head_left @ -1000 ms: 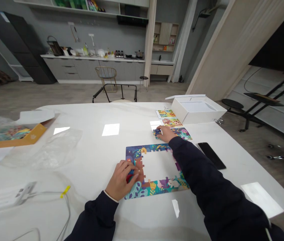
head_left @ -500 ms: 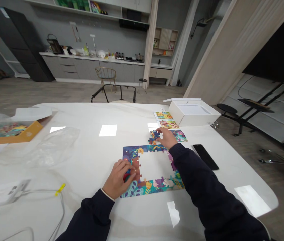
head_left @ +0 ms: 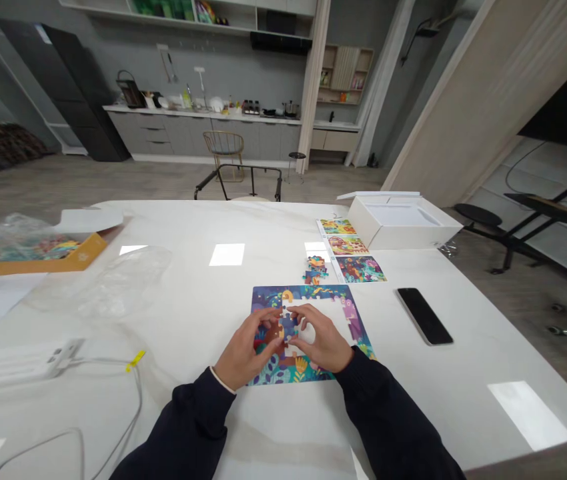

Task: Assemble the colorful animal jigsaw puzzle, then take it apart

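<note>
Blue puzzle piece [head_left: 288, 325] is now at the left side of the opening in the puzzle frame [head_left: 301, 373], next to the frame's inner left edge; can't tell if it's locked in. Right hand [head_left: 324, 339] has it between thumb and forefinger, part open, tips at its near and far edges. Left hand [head_left: 248, 347] is over the frame's left strip, thumb and forefinger apart, tips by the piece's left edge; can't tell if they grip. Change: right hand came back from the loose pieces [head_left: 315, 269] just beyond the frame's far edge, so I read this as fetching over, fitting under way. Most of the opening is still bare. Farther right: picture cards [head_left: 361, 269], then white box [head_left: 403, 220]; phone [head_left: 424, 316] lies nearer. Far left: orange tray [head_left: 43, 268], plastic bag [head_left: 118, 280] to its right.
</note>
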A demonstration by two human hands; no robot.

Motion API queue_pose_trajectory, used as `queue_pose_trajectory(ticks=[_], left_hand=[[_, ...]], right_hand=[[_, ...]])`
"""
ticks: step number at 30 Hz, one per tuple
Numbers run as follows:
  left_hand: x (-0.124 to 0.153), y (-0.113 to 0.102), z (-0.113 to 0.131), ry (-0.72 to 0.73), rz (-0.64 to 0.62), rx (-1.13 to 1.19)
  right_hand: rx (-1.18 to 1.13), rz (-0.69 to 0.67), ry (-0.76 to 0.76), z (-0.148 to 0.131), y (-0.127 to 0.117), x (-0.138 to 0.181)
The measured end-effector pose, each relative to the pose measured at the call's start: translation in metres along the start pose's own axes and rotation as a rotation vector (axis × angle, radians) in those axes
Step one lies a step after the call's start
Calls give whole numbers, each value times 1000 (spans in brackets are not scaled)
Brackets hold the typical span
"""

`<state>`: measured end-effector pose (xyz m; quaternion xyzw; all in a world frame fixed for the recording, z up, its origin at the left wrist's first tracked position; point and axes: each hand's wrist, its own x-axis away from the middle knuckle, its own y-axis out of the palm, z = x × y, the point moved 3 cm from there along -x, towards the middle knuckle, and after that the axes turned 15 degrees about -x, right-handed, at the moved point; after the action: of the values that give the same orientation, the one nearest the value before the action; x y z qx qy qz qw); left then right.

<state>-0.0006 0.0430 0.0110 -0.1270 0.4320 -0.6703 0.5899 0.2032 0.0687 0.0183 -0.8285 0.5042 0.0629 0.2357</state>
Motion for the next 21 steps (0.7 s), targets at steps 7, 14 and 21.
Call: queue_pose_trajectory(ticks=[7,14,21], left_hand=[[1,9,1,82,-34,-4],[-1,10,1,61,-67,146],[-6,12,10,18,-130,181]], right_hand=[[-17,0,-23,2,0,3],[-139,37,174,9,7,2],[-591,290,500,32,5,3]])
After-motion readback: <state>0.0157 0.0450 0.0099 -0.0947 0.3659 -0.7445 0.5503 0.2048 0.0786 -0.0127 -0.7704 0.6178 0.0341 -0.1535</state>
